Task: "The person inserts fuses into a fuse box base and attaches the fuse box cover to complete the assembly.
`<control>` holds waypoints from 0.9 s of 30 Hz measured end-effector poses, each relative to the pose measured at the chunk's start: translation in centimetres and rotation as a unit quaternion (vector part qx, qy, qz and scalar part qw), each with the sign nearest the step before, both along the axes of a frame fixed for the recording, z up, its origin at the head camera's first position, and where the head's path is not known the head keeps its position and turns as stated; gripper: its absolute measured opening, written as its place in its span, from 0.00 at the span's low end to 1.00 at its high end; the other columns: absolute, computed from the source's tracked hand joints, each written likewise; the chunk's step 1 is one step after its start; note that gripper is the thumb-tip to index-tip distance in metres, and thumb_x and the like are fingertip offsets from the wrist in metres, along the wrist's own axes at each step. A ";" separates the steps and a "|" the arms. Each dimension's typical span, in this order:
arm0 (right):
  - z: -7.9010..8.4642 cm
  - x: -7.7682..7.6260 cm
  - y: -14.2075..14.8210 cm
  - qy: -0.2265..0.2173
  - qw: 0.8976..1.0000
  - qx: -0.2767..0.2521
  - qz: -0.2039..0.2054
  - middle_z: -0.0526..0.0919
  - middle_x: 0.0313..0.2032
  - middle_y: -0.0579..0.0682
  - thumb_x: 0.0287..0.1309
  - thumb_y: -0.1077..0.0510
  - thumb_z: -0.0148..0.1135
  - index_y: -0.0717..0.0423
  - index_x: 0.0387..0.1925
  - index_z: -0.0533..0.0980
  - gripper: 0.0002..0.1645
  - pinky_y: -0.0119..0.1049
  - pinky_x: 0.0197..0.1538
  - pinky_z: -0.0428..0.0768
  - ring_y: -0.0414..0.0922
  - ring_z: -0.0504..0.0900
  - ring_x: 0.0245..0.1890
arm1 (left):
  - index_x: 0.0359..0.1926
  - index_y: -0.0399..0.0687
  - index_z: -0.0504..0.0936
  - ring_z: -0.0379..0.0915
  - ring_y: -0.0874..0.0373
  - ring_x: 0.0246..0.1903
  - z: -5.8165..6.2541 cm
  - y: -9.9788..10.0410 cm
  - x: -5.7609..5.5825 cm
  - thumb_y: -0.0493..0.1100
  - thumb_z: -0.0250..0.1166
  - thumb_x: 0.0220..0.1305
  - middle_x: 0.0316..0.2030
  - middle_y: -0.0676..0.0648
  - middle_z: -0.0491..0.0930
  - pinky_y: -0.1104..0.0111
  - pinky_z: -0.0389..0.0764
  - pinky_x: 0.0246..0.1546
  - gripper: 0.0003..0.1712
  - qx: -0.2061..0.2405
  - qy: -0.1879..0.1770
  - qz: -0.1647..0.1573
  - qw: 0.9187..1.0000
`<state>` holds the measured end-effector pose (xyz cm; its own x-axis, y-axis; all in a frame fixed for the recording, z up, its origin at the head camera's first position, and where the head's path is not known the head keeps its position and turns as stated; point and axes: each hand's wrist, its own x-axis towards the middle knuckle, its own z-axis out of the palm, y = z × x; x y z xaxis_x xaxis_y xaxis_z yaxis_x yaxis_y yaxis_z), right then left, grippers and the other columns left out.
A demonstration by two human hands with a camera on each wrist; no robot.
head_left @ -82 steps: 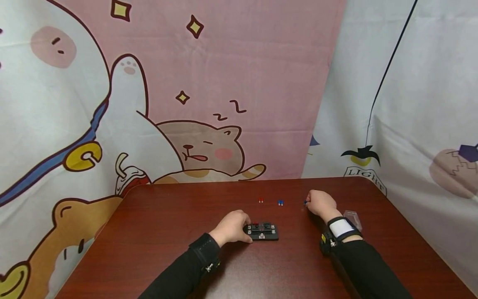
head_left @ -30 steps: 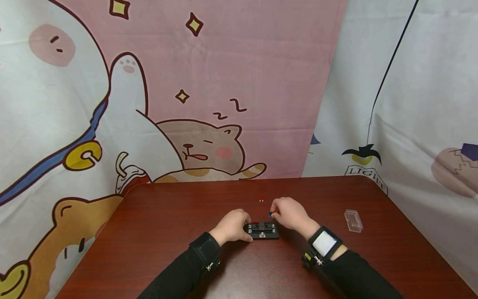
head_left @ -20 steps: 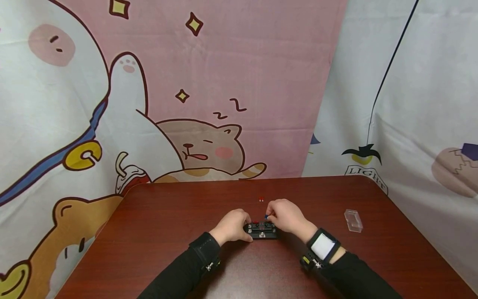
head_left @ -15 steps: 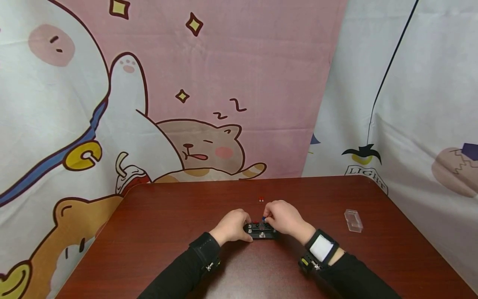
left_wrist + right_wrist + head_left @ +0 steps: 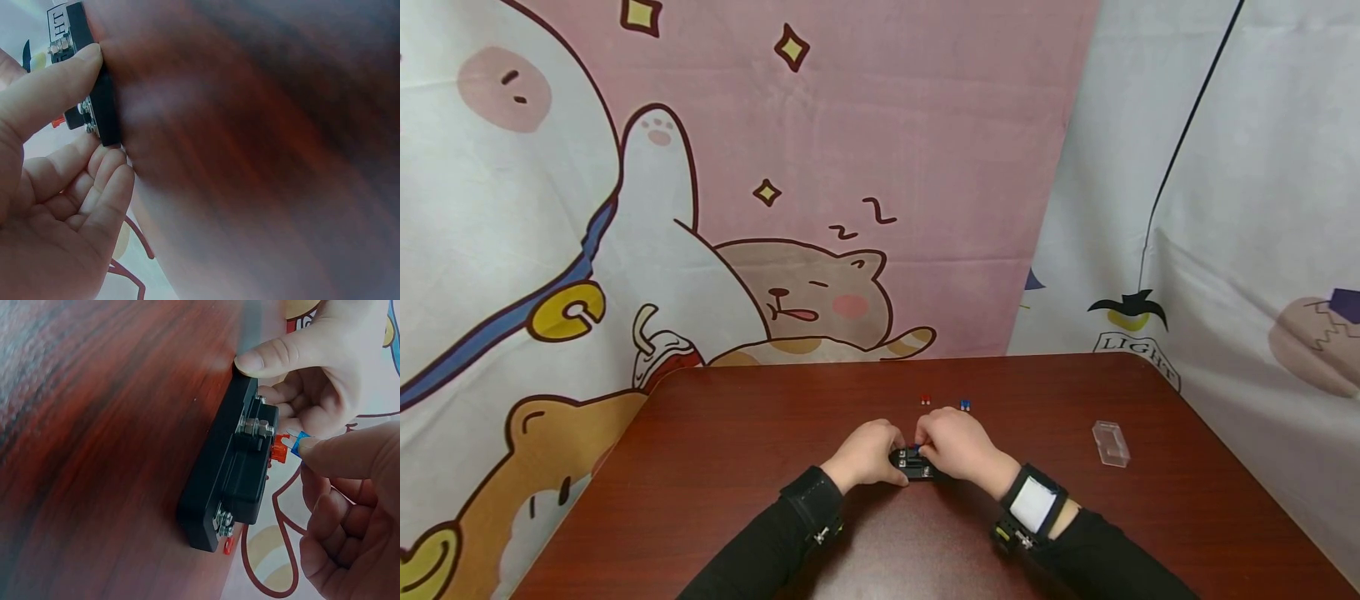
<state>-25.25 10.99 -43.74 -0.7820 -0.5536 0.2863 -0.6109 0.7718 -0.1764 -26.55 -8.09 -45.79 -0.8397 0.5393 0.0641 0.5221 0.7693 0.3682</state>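
Note:
A black fuse block (image 5: 215,462) with metal studs lies on the table, in front of me in the head view. My left hand (image 5: 867,452) grips its left end, thumb on the near side and fingers behind. Between thumb and fingertip, my right hand (image 5: 958,442) pinches a blue blade fuse (image 5: 297,444), its metal prongs pointing at the block. In the right wrist view those prongs are close to a red blade fuse (image 5: 279,450) that stands in the block; whether they touch anything, I cannot tell. The right hand covers the block's right end in the head view.
Behind the hands lie a loose red fuse (image 5: 926,400) and a loose blue fuse (image 5: 965,405). A small clear plastic box (image 5: 1111,443) sits to the right on the brown table (image 5: 737,500). A printed curtain (image 5: 970,167) hangs behind the table's far edge.
My right hand has carried the blue fuse leftward from beside the clear box to above the block, moving further left along it in the last second. My left hand keeps its grip.

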 end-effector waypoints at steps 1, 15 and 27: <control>0.0 0.0 0.0 0.002 1.000 0.002 0.001 0.79 0.26 0.40 0.52 0.56 0.74 0.47 0.28 0.80 0.08 0.41 0.39 0.78 0.43 0.78 0.33 | 0.36 0.46 0.85 0.68 0.63 0.29 0.0 0.0 0.0 0.52 0.84 0.39 0.29 0.55 0.74 0.69 0.73 0.35 0.25 -0.001 0.001 0.000 1.000; -0.5 0.0 -0.4 0.078 0.996 0.010 0.031 0.78 0.24 0.42 0.47 0.59 0.77 0.47 0.25 0.79 0.11 0.40 0.37 0.77 0.43 0.77 0.29 | 0.32 0.46 0.84 0.68 0.63 0.28 0.0 -0.1 0.0 0.50 0.84 0.37 0.28 0.54 0.75 0.70 0.72 0.33 0.23 0.001 0.023 -0.012 1.000; -0.5 0.2 -0.8 0.094 0.994 0.037 0.038 0.77 0.24 0.44 0.46 0.58 0.78 0.49 0.24 0.78 0.12 0.39 0.34 0.76 0.44 0.76 0.28 | 0.32 0.45 0.84 0.68 0.64 0.28 0.1 -0.1 0.1 0.50 0.84 0.36 0.28 0.54 0.75 0.70 0.72 0.33 0.23 0.003 0.023 -0.013 1.000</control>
